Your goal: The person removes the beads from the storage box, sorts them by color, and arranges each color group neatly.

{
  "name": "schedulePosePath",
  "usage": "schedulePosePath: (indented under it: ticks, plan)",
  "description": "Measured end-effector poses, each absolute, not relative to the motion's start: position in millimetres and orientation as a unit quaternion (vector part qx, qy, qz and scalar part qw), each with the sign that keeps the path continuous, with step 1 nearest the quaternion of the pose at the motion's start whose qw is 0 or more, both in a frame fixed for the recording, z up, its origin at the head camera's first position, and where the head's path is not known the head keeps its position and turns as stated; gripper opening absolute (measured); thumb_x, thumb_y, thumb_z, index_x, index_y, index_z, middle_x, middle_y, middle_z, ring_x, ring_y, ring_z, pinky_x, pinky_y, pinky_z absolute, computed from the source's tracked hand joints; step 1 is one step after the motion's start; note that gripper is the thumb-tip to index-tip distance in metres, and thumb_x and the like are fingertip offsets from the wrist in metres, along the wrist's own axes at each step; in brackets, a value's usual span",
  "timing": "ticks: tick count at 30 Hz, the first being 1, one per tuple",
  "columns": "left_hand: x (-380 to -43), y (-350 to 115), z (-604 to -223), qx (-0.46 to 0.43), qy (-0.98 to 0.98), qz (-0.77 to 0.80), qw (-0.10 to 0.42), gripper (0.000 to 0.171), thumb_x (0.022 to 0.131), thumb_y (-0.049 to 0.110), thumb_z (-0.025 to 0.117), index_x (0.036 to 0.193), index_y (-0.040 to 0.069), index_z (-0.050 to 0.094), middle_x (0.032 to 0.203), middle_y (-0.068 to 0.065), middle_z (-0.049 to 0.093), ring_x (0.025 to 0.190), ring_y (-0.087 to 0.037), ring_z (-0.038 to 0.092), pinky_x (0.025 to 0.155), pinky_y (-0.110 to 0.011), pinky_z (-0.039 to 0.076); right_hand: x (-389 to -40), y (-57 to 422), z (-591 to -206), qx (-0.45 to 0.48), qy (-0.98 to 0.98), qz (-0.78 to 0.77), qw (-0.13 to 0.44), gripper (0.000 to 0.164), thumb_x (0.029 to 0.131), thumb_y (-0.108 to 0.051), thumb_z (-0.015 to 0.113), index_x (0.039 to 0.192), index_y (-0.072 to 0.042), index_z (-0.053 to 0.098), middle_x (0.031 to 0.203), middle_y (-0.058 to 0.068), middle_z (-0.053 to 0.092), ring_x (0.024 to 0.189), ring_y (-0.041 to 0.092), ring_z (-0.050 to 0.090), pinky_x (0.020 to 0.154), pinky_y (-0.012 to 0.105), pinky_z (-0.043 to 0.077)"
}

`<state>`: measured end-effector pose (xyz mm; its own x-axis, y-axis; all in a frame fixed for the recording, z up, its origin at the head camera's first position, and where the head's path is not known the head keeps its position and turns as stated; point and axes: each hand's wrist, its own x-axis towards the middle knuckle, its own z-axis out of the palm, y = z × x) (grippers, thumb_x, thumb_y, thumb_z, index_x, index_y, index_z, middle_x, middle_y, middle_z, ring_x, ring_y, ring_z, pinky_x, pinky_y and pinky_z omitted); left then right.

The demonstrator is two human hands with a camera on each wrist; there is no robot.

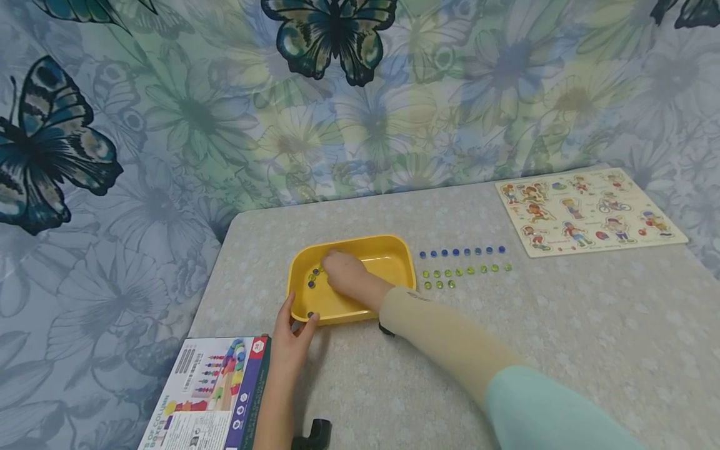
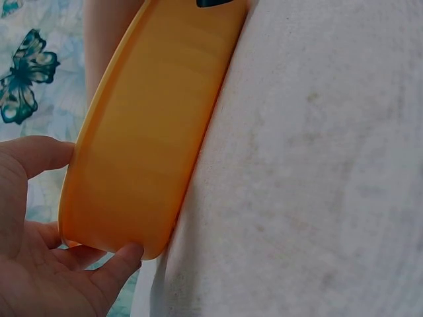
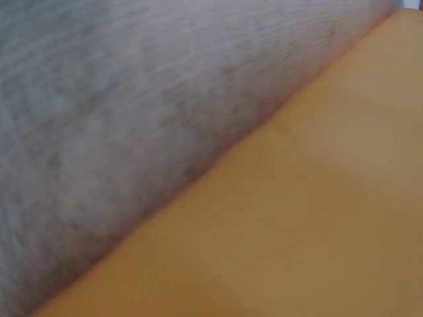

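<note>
The yellow plastic tray (image 1: 389,265) sits on the table with a few small blue and yellow-green beads (image 1: 312,284) at its left end. My left hand (image 1: 294,342) grips the near left corner; in the left wrist view, thumb and fingers bend around the tray's orange-looking wall (image 2: 139,145). Inside the tray, my right hand (image 1: 349,276) reaches down near the far left corner, close to the beads. Its fingertips are hidden, so whether they pinch a bead is unclear. The right wrist view holds only the tray's blurred wall (image 3: 284,224) and tabletop.
Right of the tray lie a row of blue beads (image 1: 455,252) and a row of yellow-green beads (image 1: 459,272), with three more green ones below. A picture puzzle board (image 1: 585,215) lies at the back right. A printed box (image 1: 210,390) stands front left, beside my left forearm.
</note>
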<state>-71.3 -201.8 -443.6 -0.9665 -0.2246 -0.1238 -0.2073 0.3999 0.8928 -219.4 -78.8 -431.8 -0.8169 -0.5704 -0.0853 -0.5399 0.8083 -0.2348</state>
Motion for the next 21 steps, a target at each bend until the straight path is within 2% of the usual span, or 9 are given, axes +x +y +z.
schedulePosePath:
  ticks: [4,9,14,21]
  plan:
    - [-70.7,-202.0,-441.8,0.126,-0.833,-0.538,0.006,0.074,0.089,0.038,0.061,0.149,0.022,0.02,0.153,-0.004,0.021,0.135,-0.027,0.031,0.104,-0.04,0.036,-217.4,-80.7,-433.0,-0.298,0.949,-0.088,0.062,0.028,0.093,-0.014,0.053,0.12,-0.011,0.061,0.115,0.004,0.058,0.091,0.017,0.06,0.078,0.028,0.052]
    - [-69.9,-202.0,-441.4,0.131,-0.834,-0.537,0.004,0.075,0.089,0.039,0.061,0.149,0.023,0.02,0.153,-0.004,0.021,0.135,-0.027,0.03,0.104,-0.039,0.036,-216.7,-81.4,-434.8,-0.297,0.949,-0.092,0.058,0.024,0.094,-0.014,0.052,0.116,-0.012,0.063,0.107,0.003,0.059,0.085,0.015,0.06,0.072,0.028,0.052]
    - [-69.8,-201.6,-441.6,0.133,-0.834,-0.536,0.005,0.076,0.088,0.04,0.061,0.149,0.023,0.02,0.153,-0.004,0.021,0.135,-0.027,0.031,0.104,-0.039,0.036,-215.7,-81.3,-434.9,-0.287,0.95,-0.099,0.07,0.024,0.095,-0.014,0.051,0.116,-0.011,0.062,0.108,0.003,0.06,0.087,0.015,0.059,0.073,0.029,0.052]
    - [-69.5,-202.0,-441.4,0.133,-0.835,-0.534,0.007,0.077,0.088,0.041,0.062,0.149,0.021,0.02,0.153,-0.005,0.021,0.135,-0.027,0.032,0.103,-0.038,0.037,-211.8,-75.8,-432.5,-0.294,0.947,-0.103,0.077,0.012,0.093,-0.011,0.052,0.095,-0.011,0.064,0.087,0.001,0.059,0.071,0.013,0.053,0.062,0.025,0.048]
